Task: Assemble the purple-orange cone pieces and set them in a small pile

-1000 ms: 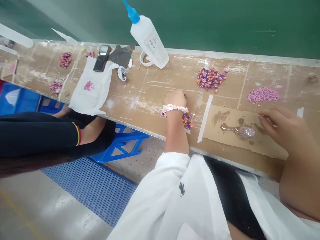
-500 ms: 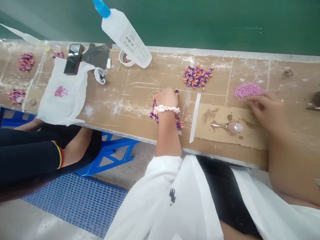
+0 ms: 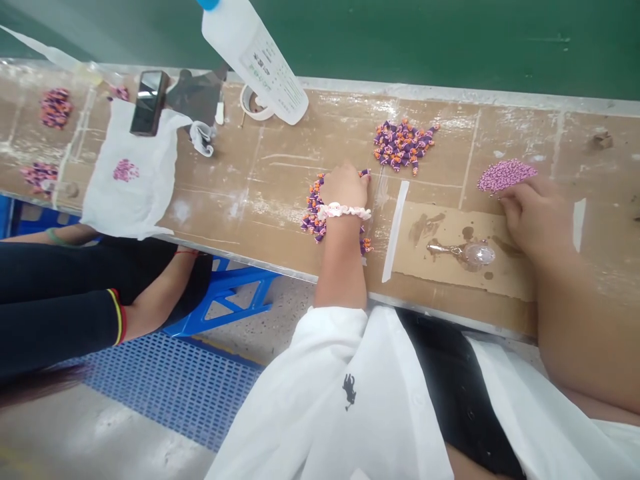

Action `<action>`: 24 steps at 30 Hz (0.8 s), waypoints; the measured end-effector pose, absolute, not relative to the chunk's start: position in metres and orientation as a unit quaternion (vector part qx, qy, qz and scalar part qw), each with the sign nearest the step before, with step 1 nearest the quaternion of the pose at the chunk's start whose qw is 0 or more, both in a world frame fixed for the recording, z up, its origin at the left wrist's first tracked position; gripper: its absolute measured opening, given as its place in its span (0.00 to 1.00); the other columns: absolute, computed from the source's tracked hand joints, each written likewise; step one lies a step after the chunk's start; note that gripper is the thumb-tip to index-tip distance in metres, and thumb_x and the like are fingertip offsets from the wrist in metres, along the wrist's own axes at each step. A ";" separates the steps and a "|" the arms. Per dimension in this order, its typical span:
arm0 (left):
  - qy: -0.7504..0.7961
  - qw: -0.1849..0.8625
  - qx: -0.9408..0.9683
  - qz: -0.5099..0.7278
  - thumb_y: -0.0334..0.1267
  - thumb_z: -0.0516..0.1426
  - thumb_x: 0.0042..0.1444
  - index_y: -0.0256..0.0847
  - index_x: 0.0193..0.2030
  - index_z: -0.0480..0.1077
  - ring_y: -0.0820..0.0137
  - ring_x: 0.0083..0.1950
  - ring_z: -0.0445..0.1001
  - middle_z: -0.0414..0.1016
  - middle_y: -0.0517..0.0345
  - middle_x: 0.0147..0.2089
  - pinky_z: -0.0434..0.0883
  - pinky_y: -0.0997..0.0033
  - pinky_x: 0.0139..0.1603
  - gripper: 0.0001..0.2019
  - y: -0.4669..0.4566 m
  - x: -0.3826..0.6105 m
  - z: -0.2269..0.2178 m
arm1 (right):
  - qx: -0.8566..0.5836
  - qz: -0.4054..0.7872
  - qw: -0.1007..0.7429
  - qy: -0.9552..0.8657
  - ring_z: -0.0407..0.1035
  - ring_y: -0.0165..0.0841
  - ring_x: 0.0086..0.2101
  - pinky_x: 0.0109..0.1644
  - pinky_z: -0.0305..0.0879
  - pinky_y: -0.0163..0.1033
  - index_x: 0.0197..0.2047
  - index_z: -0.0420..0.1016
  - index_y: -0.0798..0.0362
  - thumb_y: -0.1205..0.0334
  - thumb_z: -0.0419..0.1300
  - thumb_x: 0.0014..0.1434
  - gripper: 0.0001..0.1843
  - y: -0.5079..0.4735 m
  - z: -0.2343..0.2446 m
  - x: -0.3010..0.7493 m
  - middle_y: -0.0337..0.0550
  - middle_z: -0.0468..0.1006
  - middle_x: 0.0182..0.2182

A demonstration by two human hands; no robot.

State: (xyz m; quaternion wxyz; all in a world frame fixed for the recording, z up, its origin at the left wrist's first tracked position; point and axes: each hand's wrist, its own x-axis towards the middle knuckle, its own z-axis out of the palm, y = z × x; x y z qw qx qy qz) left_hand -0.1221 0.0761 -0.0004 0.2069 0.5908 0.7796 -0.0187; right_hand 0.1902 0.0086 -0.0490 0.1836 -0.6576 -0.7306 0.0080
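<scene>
The pink bead pile (image 3: 505, 175) lies just past the right hand (image 3: 543, 217), towards the far side of the worktable (image 3: 285, 190); its long axis runs roughly along the table, and the fingertips meet its near edge, so the right hand is much the nearer; the left hand (image 3: 345, 185) is well apart from it. The right thumb and forefinger stand narrow, tips close together; whether a bead is between them, one cannot tell. The left hand lies back upward over a cluster of purple-and-orange pieces (image 3: 314, 217), which show on both sides of its wrist; its fingers are hidden, so their grip cannot be told. A second purple-and-orange pile (image 3: 404, 143) lies beyond and to the right of that hand; nearer the person, a cardboard sheet (image 3: 505, 283) bears a clear glossy puddle (image 3: 479, 253), just to the left of the right forearm.

Compared with a second ago, the right hand has come from over the cardboard's far edge to the beads; more of the purple-and-orange pieces now show left of the left hand; the view has shifted too.
</scene>
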 end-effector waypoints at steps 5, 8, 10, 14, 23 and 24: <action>0.764 0.170 0.623 -0.003 0.40 0.52 0.61 0.38 0.54 0.66 0.57 0.60 0.68 0.70 0.46 0.58 0.65 0.61 0.59 0.16 0.074 -0.116 0.002 | -0.667 0.020 0.193 -0.719 0.67 0.41 0.41 0.44 0.66 0.47 0.35 0.67 0.51 0.61 0.52 0.57 0.05 0.007 -0.051 0.194 0.51 0.73 0.38; 0.757 0.151 0.636 -0.006 0.37 0.51 0.61 0.41 0.53 0.68 0.58 0.60 0.67 0.70 0.48 0.57 0.65 0.62 0.60 0.14 0.075 -0.113 0.004 | -0.689 0.034 0.228 -0.688 0.68 0.39 0.40 0.43 0.67 0.46 0.38 0.66 0.51 0.62 0.52 0.57 0.06 0.001 -0.045 0.198 0.48 0.71 0.38; 0.759 0.154 0.633 0.001 0.36 0.52 0.61 0.41 0.54 0.67 0.59 0.60 0.68 0.69 0.47 0.58 0.65 0.62 0.60 0.15 0.075 -0.113 0.004 | -0.713 0.060 0.265 -0.647 0.69 0.37 0.38 0.42 0.67 0.46 0.40 0.67 0.51 0.62 0.53 0.57 0.07 -0.003 -0.039 0.197 0.47 0.72 0.37; 0.751 0.180 0.635 0.029 0.38 0.52 0.61 0.45 0.59 0.62 0.60 0.60 0.68 0.68 0.48 0.59 0.65 0.63 0.60 0.19 0.076 -0.115 0.004 | -0.741 0.091 0.322 -0.581 0.69 0.34 0.31 0.39 0.67 0.44 0.42 0.69 0.52 0.62 0.55 0.58 0.08 -0.011 -0.028 0.187 0.43 0.74 0.32; 0.752 0.217 0.620 0.057 0.38 0.49 0.63 0.42 0.55 0.64 0.60 0.57 0.68 0.71 0.49 0.55 0.62 0.63 0.57 0.14 0.084 -0.106 -0.010 | -0.713 0.061 0.371 -0.592 0.71 0.36 0.32 0.39 0.69 0.48 0.43 0.70 0.52 0.58 0.54 0.61 0.09 -0.016 -0.024 0.179 0.46 0.74 0.34; 0.747 0.223 0.623 0.063 0.36 0.49 0.63 0.41 0.55 0.65 0.61 0.57 0.68 0.71 0.50 0.54 0.61 0.63 0.57 0.14 0.084 -0.107 -0.012 | -0.706 0.064 0.381 -0.594 0.71 0.36 0.32 0.39 0.69 0.48 0.42 0.69 0.51 0.57 0.54 0.61 0.09 -0.016 -0.023 0.178 0.46 0.74 0.34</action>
